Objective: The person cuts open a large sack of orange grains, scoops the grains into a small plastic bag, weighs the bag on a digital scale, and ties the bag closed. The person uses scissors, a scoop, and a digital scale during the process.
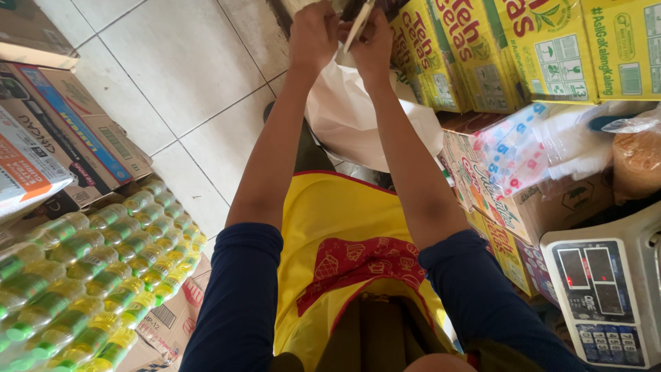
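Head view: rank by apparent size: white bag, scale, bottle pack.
1. Bottle pack, largest, though it lies nearer the camera.
2. White bag and scale look about alike; the scale is cut off by the frame, so unranked.

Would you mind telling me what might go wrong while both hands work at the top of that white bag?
The white bag hangs below the left hand and right hand, held only at its top, so it could slip and drop onto the tiled floor. It also hangs close to the stacked yellow cartons and could snag on them.
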